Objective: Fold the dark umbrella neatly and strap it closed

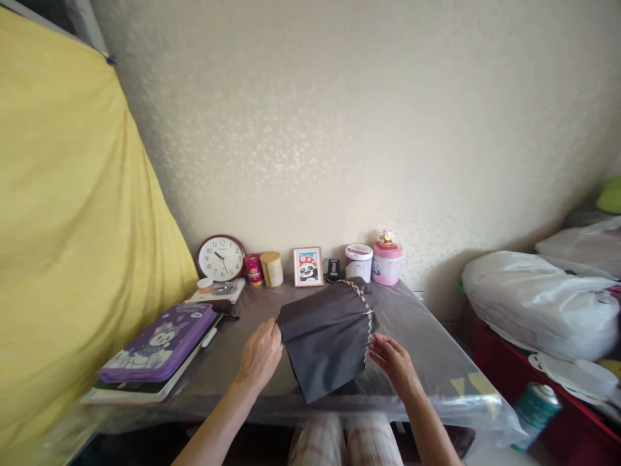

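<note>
A dark grey-black fabric bag (324,346) is held up above the near part of the table, tilted, with a black-and-white braided cord (369,323) running along its right edge. My left hand (262,353) is closed around the bag's left edge, its fingertips hidden behind the cloth. On the other side, my right hand (392,362) has its thumb and fingers drawn together at the corded edge, close to the cord's lower part. The inside of the bag cannot be seen.
Plastic sheeting covers the table (427,375). Along the wall stand a clock (222,258), several tins and tubs, and a framed panda picture (308,266). A purple case (160,343) lies on books at left. White plastic bags (538,298) and a spray can (536,408) are at right.
</note>
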Tool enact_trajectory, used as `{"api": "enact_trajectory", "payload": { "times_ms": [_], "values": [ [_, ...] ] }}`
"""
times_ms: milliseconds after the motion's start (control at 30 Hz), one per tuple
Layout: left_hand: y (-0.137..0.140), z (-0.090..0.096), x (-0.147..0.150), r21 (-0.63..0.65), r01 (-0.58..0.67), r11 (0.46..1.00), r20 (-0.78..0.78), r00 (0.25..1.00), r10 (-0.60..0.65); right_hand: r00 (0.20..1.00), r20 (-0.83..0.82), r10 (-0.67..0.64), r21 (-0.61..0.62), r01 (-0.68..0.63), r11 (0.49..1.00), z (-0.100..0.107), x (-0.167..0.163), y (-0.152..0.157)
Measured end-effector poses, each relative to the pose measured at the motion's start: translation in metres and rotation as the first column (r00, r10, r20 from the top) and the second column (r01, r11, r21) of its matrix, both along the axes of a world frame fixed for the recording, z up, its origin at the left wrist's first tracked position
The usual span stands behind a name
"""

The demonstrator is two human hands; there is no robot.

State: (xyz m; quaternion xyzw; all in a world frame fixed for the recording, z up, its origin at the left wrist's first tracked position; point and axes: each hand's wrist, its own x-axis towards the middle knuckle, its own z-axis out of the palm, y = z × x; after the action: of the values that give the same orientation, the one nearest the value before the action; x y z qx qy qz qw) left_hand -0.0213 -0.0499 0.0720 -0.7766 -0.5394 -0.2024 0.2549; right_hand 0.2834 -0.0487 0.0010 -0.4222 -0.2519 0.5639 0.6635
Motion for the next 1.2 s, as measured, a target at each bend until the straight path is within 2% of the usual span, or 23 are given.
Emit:
{"api": "enact_trajectory", "payload": {
  "times_ms": [100, 267, 400, 467, 567, 700, 1000, 1100, 1200],
  "values": [
    [-0.003, 0.001, -0.001, 0.038, 0.038, 0.999, -0.007, 0.999, -0.038, 0.999, -0.021, 0.041, 0.045, -0.04, 0.998, 0.011, -0.002, -0.004],
    [-0.009, -0.008, -0.002, 0.109, 0.094, 0.99, -0.079, 0.993, -0.085, 0.966, -0.002, 0.26, 0.101, -0.258, 0.961, 0.04, -0.004, -0.015],
    [-0.015, -0.015, -0.002, 0.157, 0.119, 0.98, -0.112, 0.989, -0.102, 0.987, 0.087, 0.136, 0.045, -0.14, 0.989, 0.05, -0.009, -0.019],
    [-0.018, -0.015, -0.003, 0.169, 0.119, 0.979, -0.105, 0.989, -0.102, 0.993, 0.087, 0.086, 0.086, -0.093, 0.992, 0.049, -0.01, -0.021],
    [-0.022, -0.013, -0.005, 0.18, 0.134, 0.975, -0.053, 0.991, -0.126, 0.99, 0.087, 0.112, 0.212, -0.129, 0.969, 0.049, -0.009, -0.024],
    [-0.024, -0.011, -0.01, 0.073, 0.19, 0.979, 0.063, 0.979, -0.195, 0.986, 0.101, 0.134, 0.283, -0.158, 0.946, 0.054, -0.008, -0.026],
    [-0.021, -0.009, -0.009, 0.011, 0.15, 0.989, 0.078, 0.985, -0.151, 0.989, 0.078, 0.125, 0.232, -0.14, 0.963, 0.055, -0.018, -0.019],
    [-0.021, -0.01, -0.004, -0.126, 0.118, 0.985, 0.198, 0.976, -0.092, 0.99, 0.089, 0.109, 0.19, -0.124, 0.974, 0.056, -0.021, -0.013],
    [-0.019, -0.014, 0.001, -0.262, 0.143, 0.954, 0.321, 0.946, -0.053, 0.984, 0.129, 0.119, 0.175, -0.141, 0.974, 0.058, -0.024, -0.007]
  ]
}}
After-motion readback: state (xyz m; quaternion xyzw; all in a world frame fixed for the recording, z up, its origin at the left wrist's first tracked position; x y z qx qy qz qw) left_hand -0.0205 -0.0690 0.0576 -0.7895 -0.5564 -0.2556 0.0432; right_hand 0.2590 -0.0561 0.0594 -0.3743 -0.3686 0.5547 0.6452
